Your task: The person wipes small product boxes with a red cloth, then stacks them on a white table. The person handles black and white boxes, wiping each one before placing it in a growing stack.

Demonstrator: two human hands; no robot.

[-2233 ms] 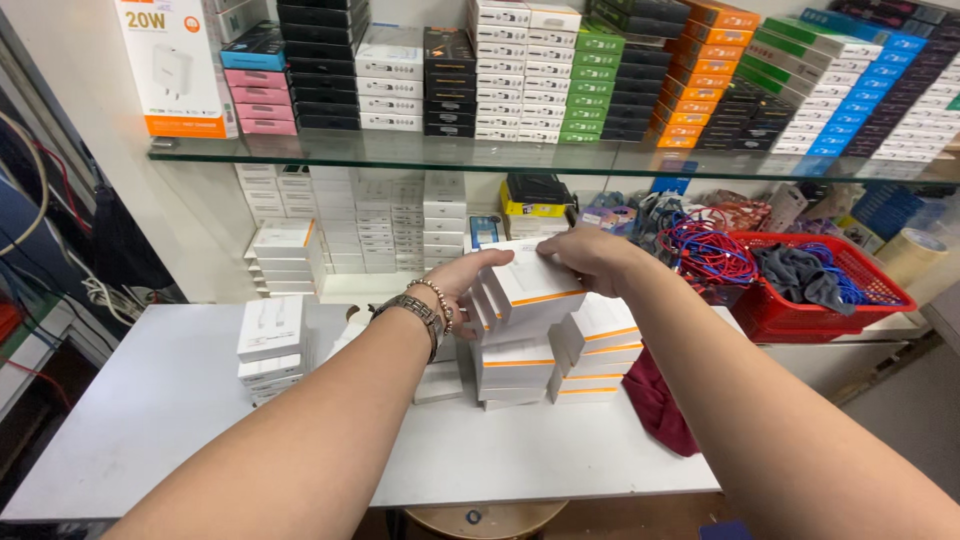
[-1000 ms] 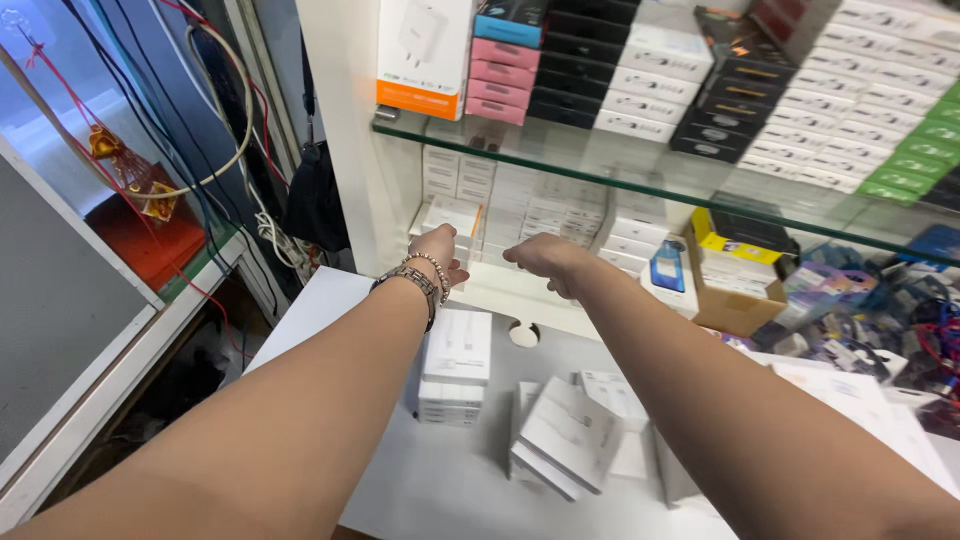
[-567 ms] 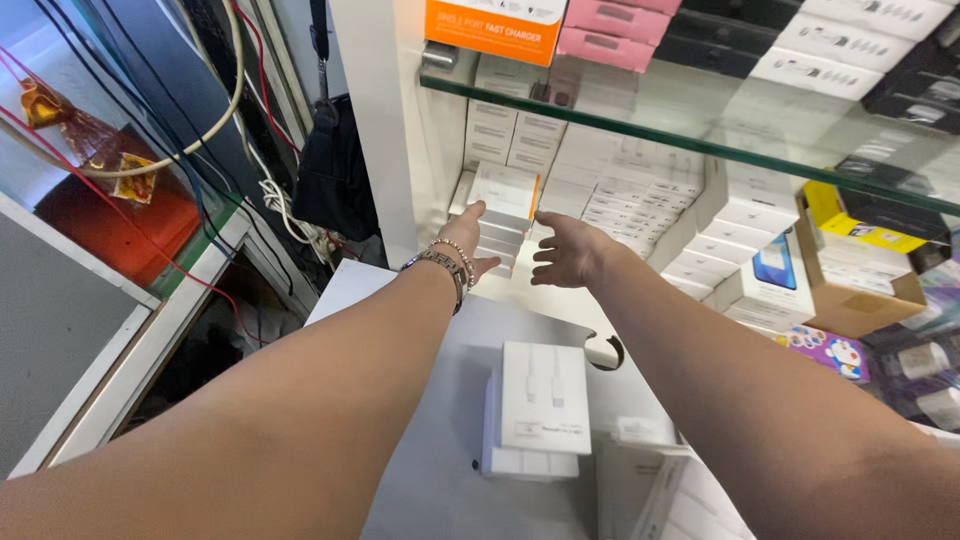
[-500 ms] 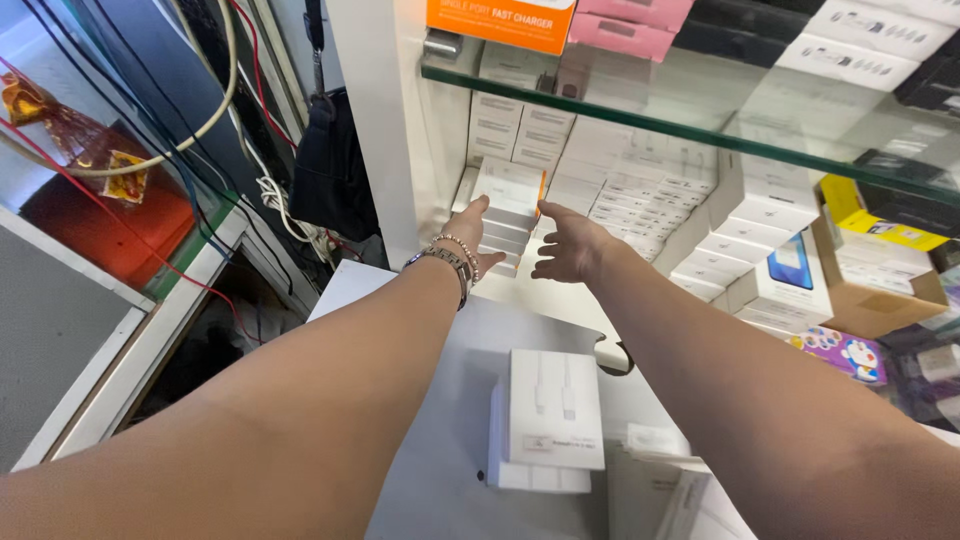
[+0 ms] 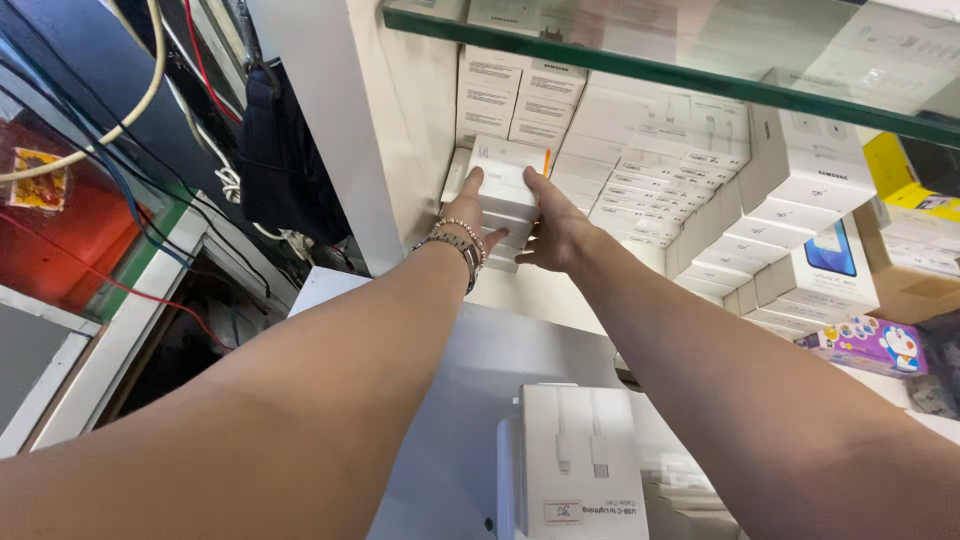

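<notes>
The left hand (image 5: 468,222) presses the left end of a short stack of white boxes (image 5: 507,188); the right hand (image 5: 555,232) grips its right side. The stack sits between both palms, under the glass shelf (image 5: 640,65), long axis running left to right, equally near each hand.

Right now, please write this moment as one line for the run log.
left hand: on left side of white box | right hand: on its right side | box: on stack under glass shelf | near: cable box on counter
</notes>
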